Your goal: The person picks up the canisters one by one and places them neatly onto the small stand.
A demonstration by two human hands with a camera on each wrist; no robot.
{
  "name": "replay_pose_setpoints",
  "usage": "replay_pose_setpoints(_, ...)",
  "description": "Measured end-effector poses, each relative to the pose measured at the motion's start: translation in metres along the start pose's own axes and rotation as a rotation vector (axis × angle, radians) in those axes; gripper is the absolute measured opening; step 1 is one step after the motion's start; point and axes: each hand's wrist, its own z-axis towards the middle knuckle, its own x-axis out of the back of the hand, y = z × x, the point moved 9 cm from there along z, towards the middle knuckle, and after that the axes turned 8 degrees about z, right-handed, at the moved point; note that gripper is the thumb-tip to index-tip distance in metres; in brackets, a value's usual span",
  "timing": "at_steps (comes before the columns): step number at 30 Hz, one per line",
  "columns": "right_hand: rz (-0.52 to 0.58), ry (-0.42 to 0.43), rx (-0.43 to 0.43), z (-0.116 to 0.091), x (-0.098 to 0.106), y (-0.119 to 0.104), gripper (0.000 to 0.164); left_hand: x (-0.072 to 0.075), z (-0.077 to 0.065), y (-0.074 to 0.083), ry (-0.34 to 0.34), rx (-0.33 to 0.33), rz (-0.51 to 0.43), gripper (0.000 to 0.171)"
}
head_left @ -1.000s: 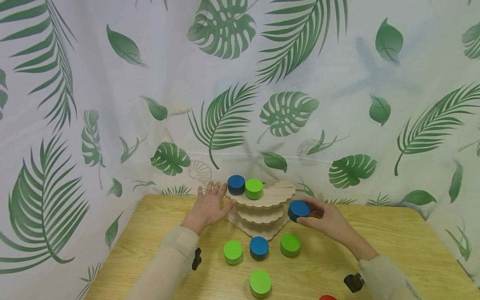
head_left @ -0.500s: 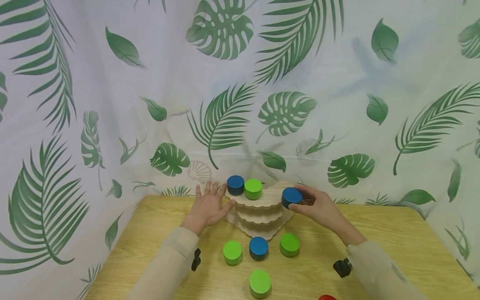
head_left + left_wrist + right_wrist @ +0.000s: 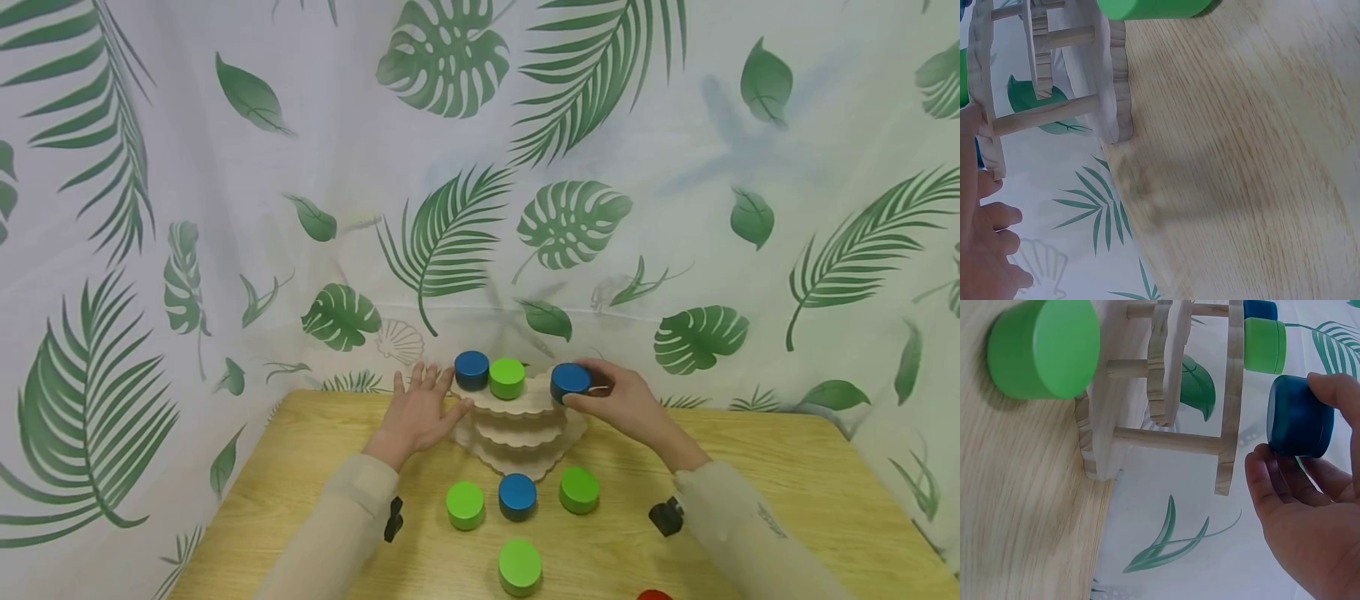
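My right hand [image 3: 626, 404] pinches a blue round lidded tin [image 3: 1300, 415] between thumb and fingers. In the right wrist view a small gap shows between this tin and the top shelf's surface. The three-tier wooden stand [image 3: 540, 398] has scalloped edges and round posts. On its top shelf, toward the left, sit another blue tin [image 3: 472, 370] and a green tin [image 3: 507, 378], side by side. My left hand [image 3: 420, 415] is spread with fingers extended at the stand's left end, its thumb and a fingertip at the top shelf's edge in the left wrist view.
On the wooden table [image 3: 315, 500] in front of the stand are a green tin [image 3: 466, 505], a blue tin [image 3: 517, 497] and another green tin [image 3: 580, 489]. A further green tin [image 3: 520, 567] lies nearer, and a red one [image 3: 655, 595] is cut off below. Leaf-print cloth [image 3: 480, 317] hangs behind.
My right hand has carried the blue tin left and back, from beside the stand to over the right part of its top shelf. The left hand has stayed in place.
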Motion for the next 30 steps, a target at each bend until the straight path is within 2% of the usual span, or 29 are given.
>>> replay_pose_setpoints(12,-0.070,0.016,-0.008,0.010,-0.009,0.003,0.059,0.000,-0.002,0.001,-0.011,-0.003,-0.017,0.080)
replay_pose_setpoints(30,-0.063,-0.008,-0.025,0.025,-0.019,0.006,0.065,0.000,0.000,0.000,-0.026,0.002,-0.017,0.079)
